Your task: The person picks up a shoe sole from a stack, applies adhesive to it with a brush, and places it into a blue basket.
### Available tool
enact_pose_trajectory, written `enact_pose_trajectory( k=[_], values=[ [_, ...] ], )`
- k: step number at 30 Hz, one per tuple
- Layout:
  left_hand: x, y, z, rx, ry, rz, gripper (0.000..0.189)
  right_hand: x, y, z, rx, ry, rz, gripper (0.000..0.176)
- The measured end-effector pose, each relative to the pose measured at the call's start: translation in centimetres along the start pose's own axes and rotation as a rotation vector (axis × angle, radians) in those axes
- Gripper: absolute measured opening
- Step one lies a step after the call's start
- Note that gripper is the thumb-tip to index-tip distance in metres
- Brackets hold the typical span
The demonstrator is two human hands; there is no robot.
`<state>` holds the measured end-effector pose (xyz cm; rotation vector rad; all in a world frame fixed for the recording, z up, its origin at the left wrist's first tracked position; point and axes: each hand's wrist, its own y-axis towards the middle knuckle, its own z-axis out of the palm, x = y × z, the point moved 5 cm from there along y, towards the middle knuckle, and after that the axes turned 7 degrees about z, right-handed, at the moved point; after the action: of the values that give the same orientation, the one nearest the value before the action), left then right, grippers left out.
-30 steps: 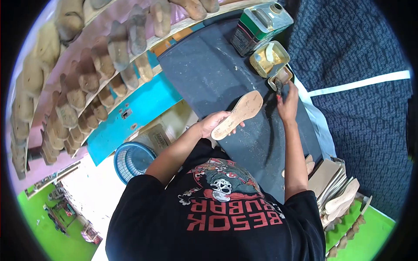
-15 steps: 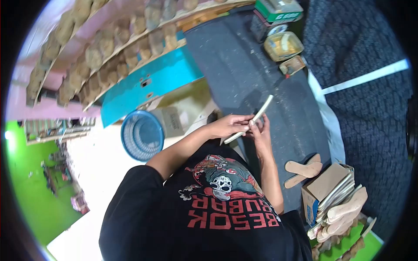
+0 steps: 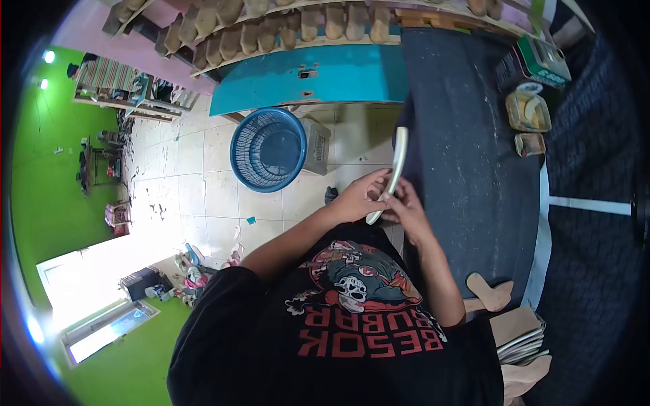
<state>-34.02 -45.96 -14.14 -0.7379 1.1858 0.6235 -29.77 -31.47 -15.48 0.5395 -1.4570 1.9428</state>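
A slim, pale, curved piece (image 3: 398, 162), seen nearly edge-on, is held upright in front of the black shirt. My left hand (image 3: 362, 197) pinches its lower part from the left side. On the other side my right hand (image 3: 408, 208) has its fingers closed around the same part, with the thumb near the left fingers. The upper end sticks out above both hands, and the lower end shows just below them. Some fingertips are hidden behind the piece.
A dark-covered table (image 3: 460, 203) lies to the right, bearing flat sole shapes (image 3: 489, 292), a box of stacked pieces (image 3: 518, 328), a yellowish tub (image 3: 528, 111) and a green box (image 3: 544, 62). A blue basket (image 3: 269, 150) stands left. Shelves of shoe lasts (image 3: 291, 30) run behind.
The view has swung left, showing more floor and the green wall. The pale piece has turned more upright, and both hands still hold it.
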Motion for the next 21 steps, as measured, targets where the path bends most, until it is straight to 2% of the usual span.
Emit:
enact_pose_trajectory(
  k=[1, 4, 5, 6, 8, 9, 10, 12, 13, 14, 16, 17, 18, 21],
  values=[
    [0.1, -0.5, -1.2, -0.030, 0.154, 0.050, 0.086, -0.5, 0.5, 1.8, 0.077, -0.023, -0.021, 0.061],
    [0.0, -2.9, -3.8, -0.078, 0.274, 0.028, 0.087, -2.1, 3.0, 4.2, 0.114, 0.042, 0.091, 0.056],
    [-0.3, -3.9, -4.7, -0.085, 0.244, 0.091, 0.085, -2.5, 3.7, 5.4, 0.145, 0.121, 0.078, 0.046],
    [-0.3, -4.7, -6.4, -0.099, 0.244, 0.091, 0.085, -2.6, 4.5, 6.3, 0.155, 0.112, 0.083, 0.046],
    [0.6, -6.7, -10.3, -0.043, 0.331, -0.020, 0.083, -3.3, 5.9, 8.1, 0.219, 0.054, 0.245, 0.040],
    [0.9, -7.6, -12.6, -0.107, 0.329, -0.007, 0.076, -3.7, 6.8, 9.1, 0.220, -0.026, 0.264, 0.038],
    [1.6, -8.3, -14.3, -0.110, 0.330, 0.002, 0.076, -3.6, 7.5, 10.1, 0.219, -0.033, 0.257, 0.038],
    [2.0, -10.1, -19.3, -0.546, 0.097, -0.004, 0.070, -3.7, 8.8, 13.1, 0.326, -0.279, 0.320, 0.039],
    [1.3, -10.7, -21.1, -0.605, 0.104, 0.046, 0.070, -3.6, 9.3, 14.8, 0.357, -0.346, 0.328, 0.039],
    [0.6, -11.1, -22.8, -0.590, 0.113, 0.064, 0.070, -3.3, 9.7, 16.4, 0.378, -0.428, 0.334, 0.041],
    [-0.5, -12.0, -26.0, -0.575, 0.107, -0.041, 0.072, -3.9, 11.4, 20.2, 0.441, -0.379, 0.229, 0.047],
    [-0.4, -12.1, -27.8, -0.554, 0.077, 0.056, 0.065, -4.0, 12.0, 22.0, 0.463, -0.365, 0.209, 0.056],
    [-0.4, -12.1, -29.7, -0.549, 0.073, 0.075, 0.065, -3.7, 12.3, 23.9, 0.493, -0.432, 0.125, 0.062],
    [0.6, -13.0, -34.4, -0.581, 0.030, -0.014, 0.047, -4.2, 14.7, 26.7, 0.439, -0.422, 0.050, 0.063]
  ],
)
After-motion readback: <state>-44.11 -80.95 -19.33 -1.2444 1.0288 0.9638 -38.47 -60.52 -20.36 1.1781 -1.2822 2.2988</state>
